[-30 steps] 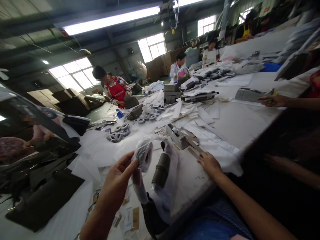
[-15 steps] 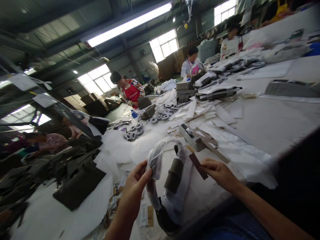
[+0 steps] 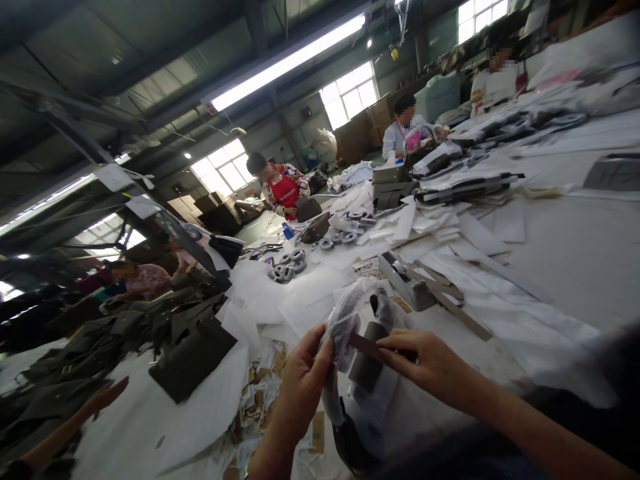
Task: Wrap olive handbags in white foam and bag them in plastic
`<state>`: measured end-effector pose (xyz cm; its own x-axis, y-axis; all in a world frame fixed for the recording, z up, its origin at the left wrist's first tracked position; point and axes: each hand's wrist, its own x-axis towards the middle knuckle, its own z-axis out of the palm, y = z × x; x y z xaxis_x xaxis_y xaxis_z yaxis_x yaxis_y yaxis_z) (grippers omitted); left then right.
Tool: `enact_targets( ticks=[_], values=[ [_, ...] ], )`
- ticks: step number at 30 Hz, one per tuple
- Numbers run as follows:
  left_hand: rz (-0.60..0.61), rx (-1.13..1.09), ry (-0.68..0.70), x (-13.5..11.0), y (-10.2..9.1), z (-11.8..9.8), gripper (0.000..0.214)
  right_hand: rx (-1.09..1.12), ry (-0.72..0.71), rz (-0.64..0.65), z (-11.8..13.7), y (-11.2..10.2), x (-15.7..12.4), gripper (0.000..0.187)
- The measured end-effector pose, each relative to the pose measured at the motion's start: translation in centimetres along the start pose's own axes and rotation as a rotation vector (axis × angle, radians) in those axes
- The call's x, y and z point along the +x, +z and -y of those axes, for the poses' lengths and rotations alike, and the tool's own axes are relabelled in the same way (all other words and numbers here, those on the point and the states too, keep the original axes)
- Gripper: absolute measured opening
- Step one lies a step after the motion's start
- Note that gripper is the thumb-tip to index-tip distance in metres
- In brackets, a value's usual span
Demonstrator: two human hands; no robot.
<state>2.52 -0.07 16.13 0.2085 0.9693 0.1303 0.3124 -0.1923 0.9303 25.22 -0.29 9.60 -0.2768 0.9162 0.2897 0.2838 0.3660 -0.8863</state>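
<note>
My left hand [image 3: 305, 370] is closed on a bag strap [image 3: 345, 319] that loops upward in clear plastic wrapping. Between the thumb and fingers of my right hand [image 3: 425, 363] is a flat brown strip [image 3: 364, 345], its far end against or just in front of the wrapped strap. Whether the two touch I cannot tell. Below the strip stands a dark olive bag [image 3: 367, 373] with white wrapping around it, partly hidden by my right hand. The strap's lower part [image 3: 350, 437] curves down, dark and bare, near the table edge.
A tape dispenser [image 3: 407, 283] stands beyond my right hand. Grey ring-shaped rolls [image 3: 287, 267] and white sheets [image 3: 310, 293] lie farther off. Dark bags [image 3: 193, 353] are piled at left, where another person's hand [image 3: 107, 395] reaches in. Small tags [image 3: 265, 390] lie scattered. Co-workers [image 3: 283, 187] stand across the table.
My right hand has brought the brown strip leftward to the wrapped strap. My left hand keeps its hold. The view has shifted, and another person's hand has appeared at lower left.
</note>
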Motion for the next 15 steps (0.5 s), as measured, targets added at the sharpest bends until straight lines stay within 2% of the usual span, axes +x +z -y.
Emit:
enact_targets(
  ticks=[5,9,11,15],
  values=[
    [0.002,0.128,0.055,-0.2,0.8,0.3,0.042,0.264,-0.082,0.055,2.2,0.9,1.7,0.031],
    [-0.035,0.224,0.193,-0.5,0.9,0.5,0.035,0.542,-0.008,0.201,3.0,1.2,2.0,0.042],
    [-0.053,0.253,0.217,-0.8,1.0,0.5,0.033,0.602,0.034,0.243,3.0,1.4,1.9,0.047],
    [-0.105,0.254,0.236,-1.4,1.7,0.5,0.033,0.596,0.181,0.139,3.5,1.9,1.6,0.048]
  ],
)
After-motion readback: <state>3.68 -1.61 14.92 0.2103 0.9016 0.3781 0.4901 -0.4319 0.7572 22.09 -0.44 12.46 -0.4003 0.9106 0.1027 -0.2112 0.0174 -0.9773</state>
